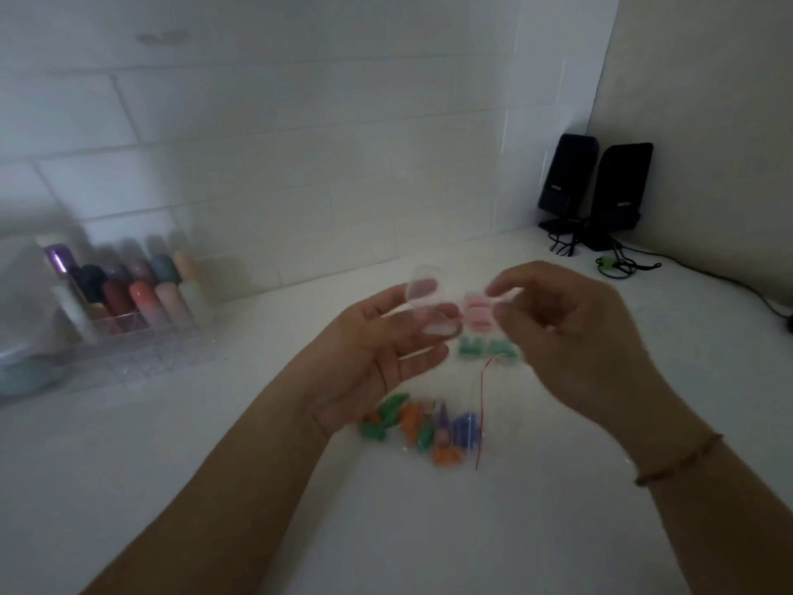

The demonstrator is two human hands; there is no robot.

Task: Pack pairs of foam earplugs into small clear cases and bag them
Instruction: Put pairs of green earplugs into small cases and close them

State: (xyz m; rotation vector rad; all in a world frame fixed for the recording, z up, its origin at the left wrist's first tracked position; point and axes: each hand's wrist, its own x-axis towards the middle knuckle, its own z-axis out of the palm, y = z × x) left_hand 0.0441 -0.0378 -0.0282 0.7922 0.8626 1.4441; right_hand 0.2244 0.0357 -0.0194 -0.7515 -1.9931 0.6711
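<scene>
My left hand (377,350) holds a small clear case (425,302) with its lid hinged open, above the white counter. My right hand (570,332) pinches a pale earplug (506,295) between thumb and forefinger, just right of the case. Below the hands lie pink earplugs (477,313) and green earplugs (487,350), apparently in clear cases. Closer to me a clear bag with a red strip (480,418) holds loose green, orange, purple and blue earplugs (425,427). The picture is blurred.
A clear organizer (128,319) with several coloured tubes stands at the left by the tiled wall. Two black speakers (596,186) with trailing cables (686,272) sit in the far right corner. A pale blurred container (25,328) is at the left edge.
</scene>
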